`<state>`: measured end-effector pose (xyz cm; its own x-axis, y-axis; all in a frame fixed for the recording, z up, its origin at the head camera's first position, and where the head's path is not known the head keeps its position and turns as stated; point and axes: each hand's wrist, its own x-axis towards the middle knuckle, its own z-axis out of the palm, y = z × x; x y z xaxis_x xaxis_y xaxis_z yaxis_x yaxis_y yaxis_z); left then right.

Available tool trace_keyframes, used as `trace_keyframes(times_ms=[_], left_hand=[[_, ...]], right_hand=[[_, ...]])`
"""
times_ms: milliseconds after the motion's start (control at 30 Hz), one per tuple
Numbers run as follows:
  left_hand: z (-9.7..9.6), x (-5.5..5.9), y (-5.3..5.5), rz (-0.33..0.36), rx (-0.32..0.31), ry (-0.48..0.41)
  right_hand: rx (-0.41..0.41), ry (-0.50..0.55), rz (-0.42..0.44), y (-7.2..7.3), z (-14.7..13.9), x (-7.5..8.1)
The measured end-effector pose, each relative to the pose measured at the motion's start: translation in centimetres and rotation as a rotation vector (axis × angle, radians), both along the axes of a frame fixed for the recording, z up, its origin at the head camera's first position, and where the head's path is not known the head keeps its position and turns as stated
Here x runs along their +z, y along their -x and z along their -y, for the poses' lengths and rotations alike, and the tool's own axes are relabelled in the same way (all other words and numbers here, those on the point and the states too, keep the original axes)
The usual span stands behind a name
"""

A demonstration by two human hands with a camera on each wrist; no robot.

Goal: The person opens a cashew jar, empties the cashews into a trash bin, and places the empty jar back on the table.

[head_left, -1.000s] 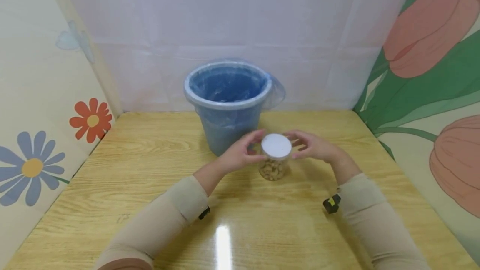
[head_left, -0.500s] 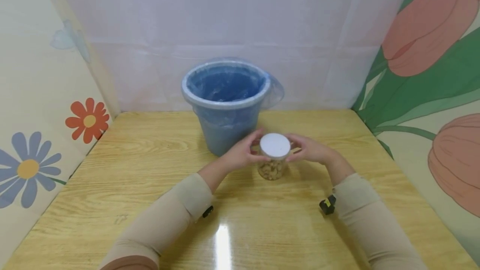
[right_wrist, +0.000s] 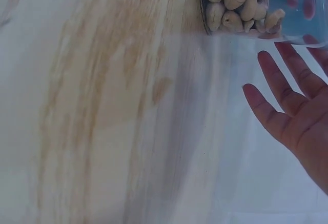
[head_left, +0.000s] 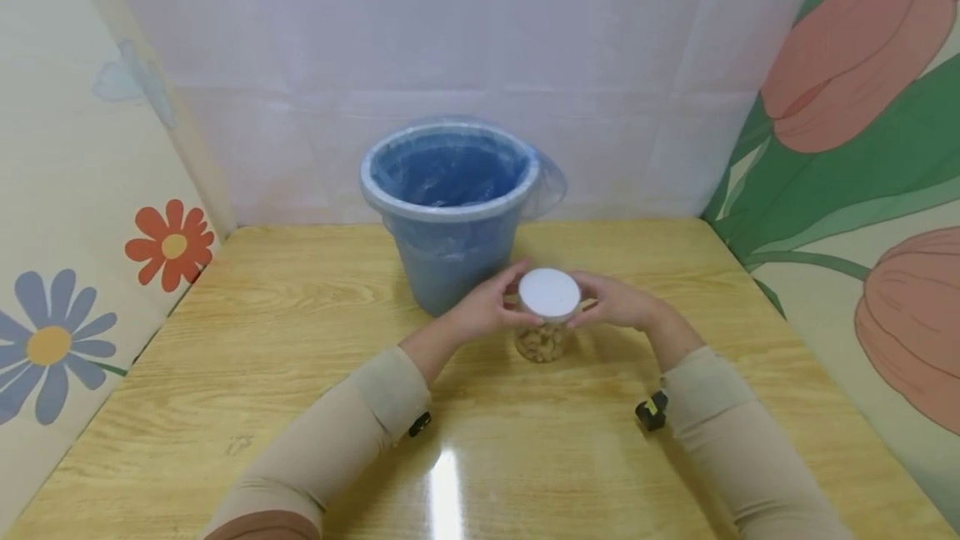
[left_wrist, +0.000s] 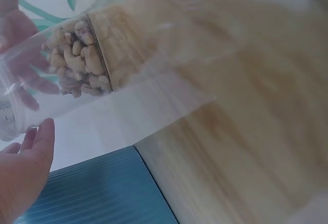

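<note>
A clear jar of cashews [head_left: 542, 342] stands upright on the table under its white lid [head_left: 550, 293]. My left hand [head_left: 487, 307] holds its upper left side, thumb in front and fingers reaching behind. On the opposite side my right hand [head_left: 615, 302] holds it just below the lid, thumb in front. The right wrist view shows the lower fingers [right_wrist: 279, 83] of that hand spread beside the jar wall. In the left wrist view the cashews [left_wrist: 77, 57] fill only the bottom part of the jar.
A blue bucket [head_left: 457, 252] lined with a clear plastic bag stands behind and left of the jar, close to my left hand. The wood-patterned table [head_left: 315, 290] meets a white sheet [head_left: 450, 40] at the back. Flower-painted panels [head_left: 862, 190] flank both sides.
My right hand has moved left and closed in from beside the jar onto its side. My left hand has shifted slightly toward it. The jar stays in place.
</note>
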<state>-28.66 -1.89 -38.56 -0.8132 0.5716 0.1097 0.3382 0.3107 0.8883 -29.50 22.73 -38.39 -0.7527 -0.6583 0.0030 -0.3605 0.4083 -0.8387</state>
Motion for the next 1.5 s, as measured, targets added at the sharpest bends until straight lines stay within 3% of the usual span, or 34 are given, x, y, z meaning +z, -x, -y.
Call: trace_keyframes(times_ms=[400,667,933,1300,1500], left_hand=[[-0.4,0.0,0.3,0.018,0.004,0.078],[-0.6,-0.6,0.4,-0.035,-0.003,0.142],[-0.7,-0.6,0.3,-0.021,-0.003,0.146],[-0.8,-0.4,0.2,-0.021,-0.011,0.149],[-1.1,0.1,-0.2,-0.039,-0.027,0.128]], right_hand=[[-0.012,0.006,0.079,0.2,0.9,-0.8],[0.047,0.019,0.075,0.1,1.3,-0.9],[0.022,-0.039,0.058,-0.2,1.4,-1.1],[-0.001,-0.085,0.114,-0.4,1.5,-1.2],[-0.02,-0.079,0.072,-0.7,1.0,-1.1]])
